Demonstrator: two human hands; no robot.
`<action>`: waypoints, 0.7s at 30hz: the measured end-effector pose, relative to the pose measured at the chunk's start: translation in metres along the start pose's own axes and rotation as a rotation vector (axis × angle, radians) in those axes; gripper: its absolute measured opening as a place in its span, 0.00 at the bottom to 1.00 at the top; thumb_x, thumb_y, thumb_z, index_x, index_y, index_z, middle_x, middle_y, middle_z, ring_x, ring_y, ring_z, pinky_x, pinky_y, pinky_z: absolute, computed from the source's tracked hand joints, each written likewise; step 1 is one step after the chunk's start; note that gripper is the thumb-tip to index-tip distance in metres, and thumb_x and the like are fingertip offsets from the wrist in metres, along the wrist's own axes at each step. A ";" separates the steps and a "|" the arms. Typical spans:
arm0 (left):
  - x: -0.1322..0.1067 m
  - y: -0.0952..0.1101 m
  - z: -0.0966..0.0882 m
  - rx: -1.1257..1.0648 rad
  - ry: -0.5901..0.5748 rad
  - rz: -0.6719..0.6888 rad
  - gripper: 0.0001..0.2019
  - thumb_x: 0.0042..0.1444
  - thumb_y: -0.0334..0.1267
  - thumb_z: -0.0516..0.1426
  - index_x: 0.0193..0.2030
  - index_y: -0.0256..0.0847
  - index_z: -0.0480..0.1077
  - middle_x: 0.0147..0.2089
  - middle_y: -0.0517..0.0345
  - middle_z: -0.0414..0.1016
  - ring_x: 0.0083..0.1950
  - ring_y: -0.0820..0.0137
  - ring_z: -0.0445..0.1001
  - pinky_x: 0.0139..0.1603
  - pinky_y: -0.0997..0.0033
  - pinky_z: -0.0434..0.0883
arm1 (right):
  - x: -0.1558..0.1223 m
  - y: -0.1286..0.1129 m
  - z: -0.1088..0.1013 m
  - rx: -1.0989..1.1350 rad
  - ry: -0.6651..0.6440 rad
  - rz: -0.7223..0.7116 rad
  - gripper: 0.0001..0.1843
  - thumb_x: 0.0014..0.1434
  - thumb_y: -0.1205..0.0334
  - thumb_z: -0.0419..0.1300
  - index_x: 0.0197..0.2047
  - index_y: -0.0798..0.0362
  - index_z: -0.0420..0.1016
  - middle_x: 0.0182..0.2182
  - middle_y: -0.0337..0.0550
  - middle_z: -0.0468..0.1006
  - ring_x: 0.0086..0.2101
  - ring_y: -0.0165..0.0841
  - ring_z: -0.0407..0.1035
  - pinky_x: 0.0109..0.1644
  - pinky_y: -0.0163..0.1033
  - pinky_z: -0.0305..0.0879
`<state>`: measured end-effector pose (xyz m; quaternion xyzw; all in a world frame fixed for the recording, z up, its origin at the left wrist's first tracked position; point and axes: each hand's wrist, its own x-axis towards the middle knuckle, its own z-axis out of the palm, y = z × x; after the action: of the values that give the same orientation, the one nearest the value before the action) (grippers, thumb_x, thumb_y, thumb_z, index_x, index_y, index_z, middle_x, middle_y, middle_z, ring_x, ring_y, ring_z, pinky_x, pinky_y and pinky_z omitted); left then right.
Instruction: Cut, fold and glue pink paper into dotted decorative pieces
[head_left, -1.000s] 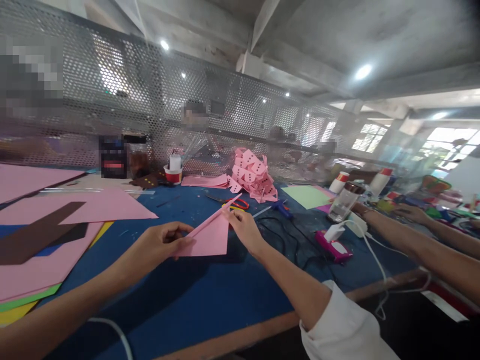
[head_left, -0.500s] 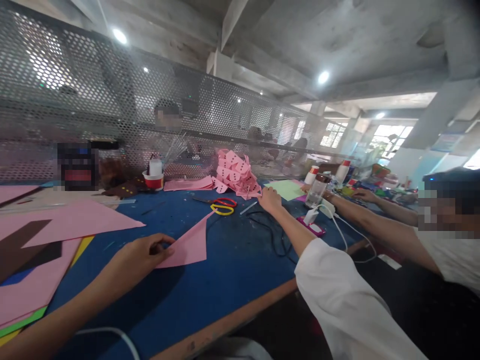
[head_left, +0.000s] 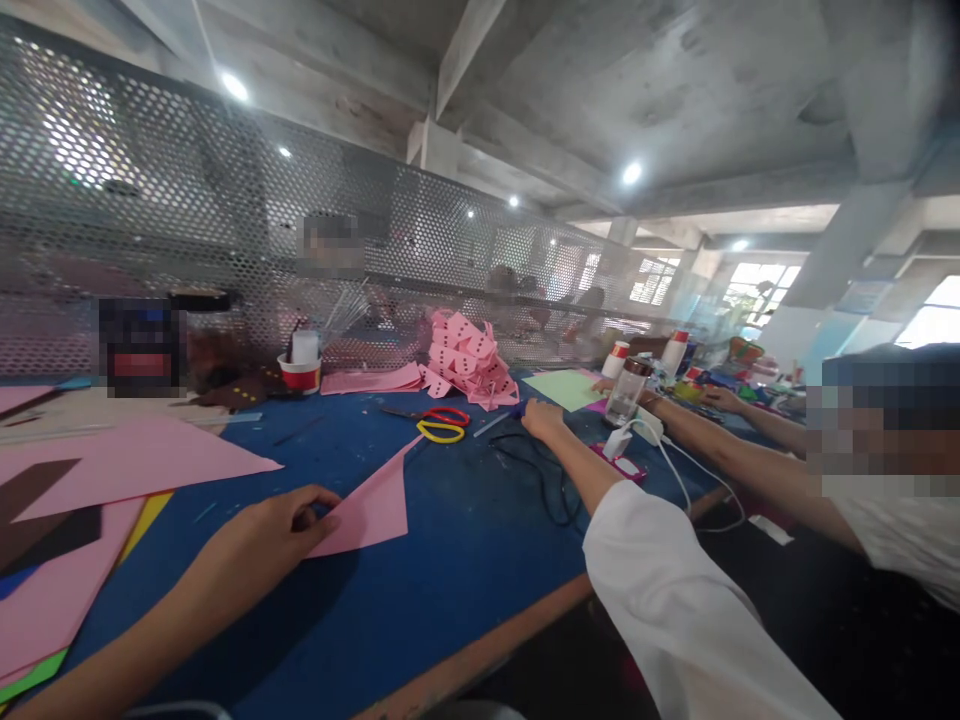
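My left hand (head_left: 289, 520), at the left front of the blue table, pinches a pink sheet (head_left: 371, 510) by its left edge. The sheet is tilted, with one pointed corner reaching toward the scissors (head_left: 441, 425), which have one red and one yellow handle. Reaching far forward, my right hand (head_left: 544, 422) is closed around what looks like a blue glue gun (head_left: 519, 410), mostly hidden by the fingers. A translucent glue stick (head_left: 491, 425) extends to its left. Just beyond lies a heap of pink cut pieces with dark dots (head_left: 466, 355).
Pink sheets (head_left: 165, 455) and coloured sheets lie at the left. A red-and-white cup (head_left: 301, 375) stands near the mesh partition (head_left: 225, 230). Black cable (head_left: 536, 480), a glass jar (head_left: 628, 390) and a white plug (head_left: 616, 440) are at the right, beside a co-worker's arm (head_left: 720, 450).
My right hand has drawn slightly back from the pink heap, and the blue thing now shows at its fingers. My left hand keeps its pinch on the pink sheet. The view has shifted slightly.
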<state>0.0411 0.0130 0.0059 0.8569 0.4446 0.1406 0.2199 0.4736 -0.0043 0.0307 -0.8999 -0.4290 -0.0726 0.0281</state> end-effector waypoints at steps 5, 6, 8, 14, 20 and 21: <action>0.001 -0.003 0.001 -0.006 -0.002 0.005 0.19 0.60 0.53 0.49 0.47 0.45 0.71 0.34 0.55 0.78 0.36 0.59 0.76 0.33 0.67 0.62 | -0.017 0.008 -0.010 0.135 0.137 0.004 0.19 0.65 0.55 0.59 0.56 0.55 0.69 0.53 0.49 0.71 0.48 0.39 0.70 0.51 0.50 0.70; 0.000 -0.002 0.001 -0.011 0.001 0.004 0.18 0.60 0.53 0.49 0.46 0.45 0.71 0.34 0.55 0.78 0.36 0.59 0.76 0.33 0.67 0.62 | -0.020 0.011 -0.015 0.176 0.164 0.000 0.19 0.65 0.55 0.59 0.56 0.55 0.69 0.53 0.49 0.71 0.49 0.39 0.70 0.52 0.51 0.69; -0.001 -0.002 0.001 -0.017 0.007 0.009 0.18 0.59 0.53 0.50 0.46 0.45 0.71 0.33 0.55 0.78 0.36 0.59 0.76 0.33 0.67 0.62 | -0.027 0.018 -0.026 0.268 0.203 -0.028 0.20 0.64 0.55 0.59 0.55 0.57 0.71 0.52 0.54 0.73 0.50 0.42 0.70 0.53 0.48 0.66; -0.003 -0.002 0.001 -0.033 0.052 0.043 0.17 0.58 0.51 0.50 0.44 0.44 0.73 0.30 0.57 0.76 0.32 0.61 0.75 0.29 0.70 0.60 | -0.067 -0.004 -0.058 0.627 0.181 -0.334 0.24 0.65 0.46 0.51 0.52 0.57 0.73 0.35 0.44 0.79 0.36 0.35 0.73 0.40 0.37 0.66; -0.010 0.000 -0.003 0.008 0.110 -0.010 0.15 0.56 0.43 0.51 0.46 0.45 0.75 0.36 0.56 0.79 0.37 0.61 0.75 0.34 0.69 0.62 | -0.121 -0.073 -0.065 1.082 -0.071 -0.695 0.23 0.62 0.43 0.55 0.47 0.54 0.74 0.21 0.33 0.68 0.23 0.28 0.62 0.31 0.34 0.61; -0.012 0.000 -0.004 0.016 0.116 -0.017 0.15 0.55 0.41 0.51 0.45 0.46 0.75 0.37 0.56 0.79 0.38 0.62 0.76 0.34 0.69 0.62 | -0.128 -0.083 -0.063 1.140 -0.122 -0.715 0.22 0.61 0.44 0.57 0.45 0.54 0.75 0.20 0.33 0.67 0.22 0.28 0.62 0.31 0.34 0.60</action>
<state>0.0331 0.0040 0.0088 0.8453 0.4649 0.1844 0.1880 0.3232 -0.0577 0.0724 -0.5498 -0.6724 0.2113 0.4483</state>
